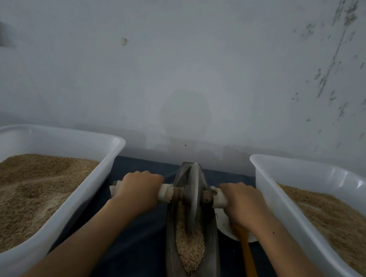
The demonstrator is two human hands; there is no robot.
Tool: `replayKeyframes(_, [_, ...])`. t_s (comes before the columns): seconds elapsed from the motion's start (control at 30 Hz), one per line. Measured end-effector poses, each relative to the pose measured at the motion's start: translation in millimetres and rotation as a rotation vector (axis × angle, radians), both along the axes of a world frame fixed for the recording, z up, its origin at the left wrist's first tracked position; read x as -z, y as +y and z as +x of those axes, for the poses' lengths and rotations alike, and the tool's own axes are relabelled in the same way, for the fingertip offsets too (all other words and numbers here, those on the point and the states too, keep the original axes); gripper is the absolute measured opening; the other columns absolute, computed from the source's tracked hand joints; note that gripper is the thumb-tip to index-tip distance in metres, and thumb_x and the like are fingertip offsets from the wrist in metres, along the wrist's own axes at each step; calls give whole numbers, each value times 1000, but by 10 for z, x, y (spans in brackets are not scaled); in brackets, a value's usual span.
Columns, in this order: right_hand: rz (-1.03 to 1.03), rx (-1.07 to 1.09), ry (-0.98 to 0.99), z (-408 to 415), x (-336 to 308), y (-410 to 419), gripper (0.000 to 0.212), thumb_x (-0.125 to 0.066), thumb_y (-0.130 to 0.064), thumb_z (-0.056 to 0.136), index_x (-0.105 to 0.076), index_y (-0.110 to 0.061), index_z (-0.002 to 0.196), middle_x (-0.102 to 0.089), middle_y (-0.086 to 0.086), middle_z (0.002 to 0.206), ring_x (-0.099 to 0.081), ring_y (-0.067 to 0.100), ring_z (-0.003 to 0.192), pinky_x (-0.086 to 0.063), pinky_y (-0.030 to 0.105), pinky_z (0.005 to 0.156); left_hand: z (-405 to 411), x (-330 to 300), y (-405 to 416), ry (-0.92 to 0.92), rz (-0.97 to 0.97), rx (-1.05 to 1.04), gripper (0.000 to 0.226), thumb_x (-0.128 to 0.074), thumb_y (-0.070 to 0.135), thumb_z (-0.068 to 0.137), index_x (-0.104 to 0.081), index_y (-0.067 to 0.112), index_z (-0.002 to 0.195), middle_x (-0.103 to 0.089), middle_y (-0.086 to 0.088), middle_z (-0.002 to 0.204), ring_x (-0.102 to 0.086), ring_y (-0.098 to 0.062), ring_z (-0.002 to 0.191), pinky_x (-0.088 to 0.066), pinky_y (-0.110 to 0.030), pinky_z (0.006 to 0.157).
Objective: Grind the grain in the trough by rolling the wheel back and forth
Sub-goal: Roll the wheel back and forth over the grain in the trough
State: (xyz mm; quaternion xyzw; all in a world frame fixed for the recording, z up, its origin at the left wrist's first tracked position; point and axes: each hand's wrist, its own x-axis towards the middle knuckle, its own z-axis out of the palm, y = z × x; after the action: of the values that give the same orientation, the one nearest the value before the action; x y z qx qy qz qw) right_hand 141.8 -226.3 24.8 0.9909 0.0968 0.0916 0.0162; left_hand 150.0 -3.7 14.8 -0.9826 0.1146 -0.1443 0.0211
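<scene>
Head view showed the left hand (139, 189) and right hand (242, 204) each wrapped around an axle handle beside the wheel (193, 195), near the trough's (205, 273) far end. Grain (188, 247) lay nearer; equal downward pressure would probably keep the wheel upright.

Person, two arms in view. Left hand (139, 187): bare, no glove, ring or watch visible; knuckles rounded, back of hand smooth. Forearm behind it bare to the frame edge, no sleeve or cuff visible. Right hand (242, 204): bare, no glove or jewellery visible. Forearm behind it likewise bare, with one small dark speck just behind the wrist. No clothing visible on either arm.
</scene>
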Motion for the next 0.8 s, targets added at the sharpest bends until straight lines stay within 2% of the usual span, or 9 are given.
replayKeyframes(0.17, [-58, 7, 58, -18, -53, 11, 18, -59, -15, 87, -57, -25, 102, -63, 0, 103, -59, 17, 93, -45, 29, 80, 2, -21, 18, 134, 17, -5, 23, -61, 26, 86, -57, 19, 107, -63, 0, 102, -60, -17, 92, -45, -30, 79])
replayKeyframes(0.3, [-112, 20, 267, -55, -172, -5, 30, -64, -19, 86, -59, -21, 115, -63, 1, 102, -61, 16, 92, -48, 28, 81, 3, -78, 27, 311, 32, 2, 30, -69, 26, 81, -58, 19, 108, -56, 4, 89, -55, -14, 83, -44, -28, 76])
replayKeyframes(0.4, [-107, 37, 341, -53, -196, -14, 37, -66, -19, 85, -59, -20, 121, -65, 3, 109, -62, 17, 97, -49, 28, 83, 8, -93, 34, 349, 28, 14, 31, -71, 27, 80, -59, 20, 108, -54, 5, 87, -53, -13, 82, -43, -28, 75])
replayKeyframes(0.53, [-68, 22, 260, -25, -138, -33, 31, -63, -18, 86, -60, -23, 116, -64, 0, 105, -61, 17, 94, -50, 30, 84, -6, -80, 19, 224, 36, 8, 26, -66, 26, 83, -58, 20, 107, -58, 4, 92, -56, -15, 84, -41, -28, 73])
replayKeyframes(0.63, [-40, 13, 66, 5, -36, -22, 19, -58, -15, 87, -59, -25, 104, -65, -2, 101, -61, 18, 91, -49, 31, 81, -12, -44, 8, 102, 17, 4, 20, -59, 25, 87, -56, 20, 107, -62, 0, 104, -60, -19, 94, -44, -31, 79])
replayKeyframes(0.73, [-14, 10, -48, 13, 11, 6, 15, -57, -15, 88, -49, -28, 89, -65, -2, 100, -61, 18, 91, -47, 32, 79, -19, -19, 7, 40, -13, 1, 15, -56, 25, 89, -54, 21, 103, -62, 0, 103, -60, -18, 93, -44, -30, 78])
replayKeyframes(0.8, [-23, 10, -59, 17, 15, 8, 15, -56, -15, 88, -49, -29, 88, -64, -2, 99, -61, 19, 91, -47, 32, 77, -23, -13, 11, 37, -17, 5, 15, -57, 26, 89, -54, 21, 103, -62, 1, 102, -60, -18, 92, -44, -29, 78])
